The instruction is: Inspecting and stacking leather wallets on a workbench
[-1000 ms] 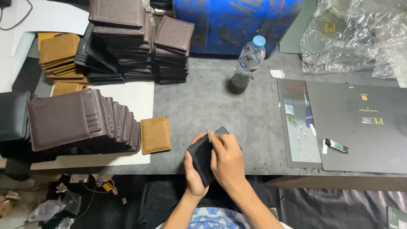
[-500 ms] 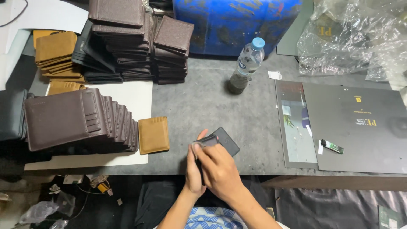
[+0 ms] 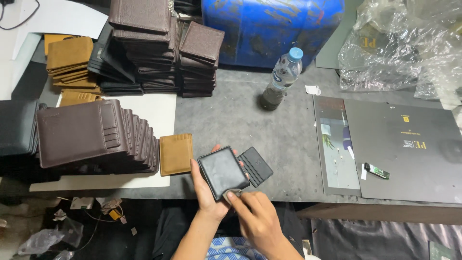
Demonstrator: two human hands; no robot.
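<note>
Your left hand [image 3: 208, 190] sits low in the middle of the frame, curled around a black wallet [image 3: 222, 172]. Your thumb lies along its left side and your fingers come up behind it, so the wallet is propped up facing you, at the near edge of the counter [image 3: 240, 120]. Your right hand [image 3: 257, 216] is just below it. Its fingertips pinch the bottom corner of the wallet, where a pale bit shows, but it is too small to tell what that is. A black card piece [image 3: 256, 166] sticks out behind the wallet on the right, touching it; it looks like part of the same wallet, folded open.

Just left of your hands lies one tan card holder [image 3: 176, 154], flat and alone, near enough to grab. Further left, a row of dark brown wallets [image 3: 96, 137] lies fanned out on a white sheet [image 3: 159, 108], each one peeking from under the next, likely so they are easy to pick off one by one.

At the upper left of the frame are stacks of tan, black and brown wallets [image 3: 144, 43], sorted by colour. A water bottle [image 3: 279, 79] stands in the upper middle, in front of a blue drum [image 3: 274, 29]. On the right lie flat dark grey boxes [image 3: 404, 159], with clear plastic bags [image 3: 399, 48] above them
</note>
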